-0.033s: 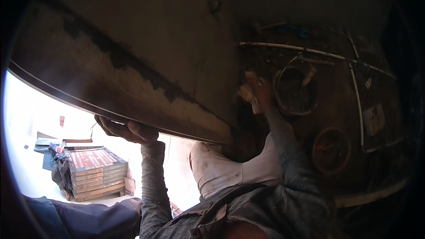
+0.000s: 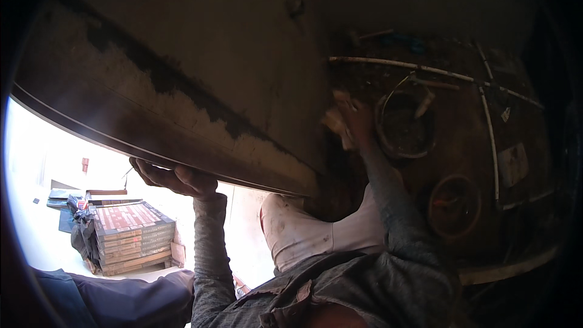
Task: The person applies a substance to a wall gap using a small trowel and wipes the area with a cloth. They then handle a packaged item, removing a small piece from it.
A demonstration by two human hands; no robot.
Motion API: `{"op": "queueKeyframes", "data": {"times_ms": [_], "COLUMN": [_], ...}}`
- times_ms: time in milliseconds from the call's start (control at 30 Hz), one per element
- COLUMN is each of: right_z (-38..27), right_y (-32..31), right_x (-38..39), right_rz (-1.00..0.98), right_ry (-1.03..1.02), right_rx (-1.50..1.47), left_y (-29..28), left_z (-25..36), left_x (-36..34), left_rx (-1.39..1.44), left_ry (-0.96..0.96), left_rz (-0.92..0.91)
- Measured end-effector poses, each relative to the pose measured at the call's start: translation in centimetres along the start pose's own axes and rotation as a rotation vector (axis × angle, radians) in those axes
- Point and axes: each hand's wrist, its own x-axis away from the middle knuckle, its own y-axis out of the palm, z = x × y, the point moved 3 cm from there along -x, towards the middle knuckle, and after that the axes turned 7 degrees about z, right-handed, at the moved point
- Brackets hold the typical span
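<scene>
My left hand (image 2: 177, 180) rests against the bright outer edge of a wall (image 2: 182, 124), its fingers stretched along that edge. The wall is brownish and patched, with a dark rough band of mortar-like stuff across it. In the dim space to the right, my right hand (image 2: 359, 123) is closed on a pale tan blocky piece (image 2: 337, 123) close to the wall's right end. Shadow hides the exact shape of the piece and part of the fingers. Beside that hand stands a round bucket (image 2: 388, 146) with greyish contents and a tool-like thing in it.
A second round tub (image 2: 454, 206) sits nearer on the right. Thin pale strips (image 2: 401, 64) cross the dark floor beyond the bucket. At left, flat boxes (image 2: 136, 240) are stacked on a pallet in bright light. Another person's dark trouser leg (image 2: 133, 297) shows at the lower left.
My right hand and the tan piece have shifted slightly up and to the left along the wall. My left hand has stayed where it was.
</scene>
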Motion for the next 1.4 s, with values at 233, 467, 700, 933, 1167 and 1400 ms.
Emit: {"op": "queueKeyframes", "data": {"times_ms": [233, 467, 700, 933, 1167, 1400], "right_z": [-9.9, -9.3, -15.5, -5.8, -11.5, -11.8], "right_y": [10.8, 18.4, 13.9, 10.7, 12.9, 4.7], "right_x": [-9.7, -3.4, 9.9, 11.6, 8.5, 14.8], "right_rz": [0.377, -1.028, -1.298, -0.546, -0.72, -0.247], "right_ry": [-1.256, 0.016, 0.236, 0.132, -0.057, -0.048], "right_rx": [0.19, -2.076, -2.256, -1.485, -1.751, -0.772], "left_y": [0.3, -0.7, -0.3, 0.3, 0.1, 0.1], "left_z": [-0.2, -0.5, -0.7, -0.5, -0.1, -0.3], "left_x": [-0.2, 0.1, 0.4, 0.3, -0.2, -0.2], "left_rx": [0.027, -0.003, 0.01, 0.057, 0.051, 0.068], "left_ry": [-0.028, -0.026, -0.043, 0.011, -0.024, -0.005], "left_rz": [0.009, -0.016, 0.0, 0.017, 0.007, 0.026]}}
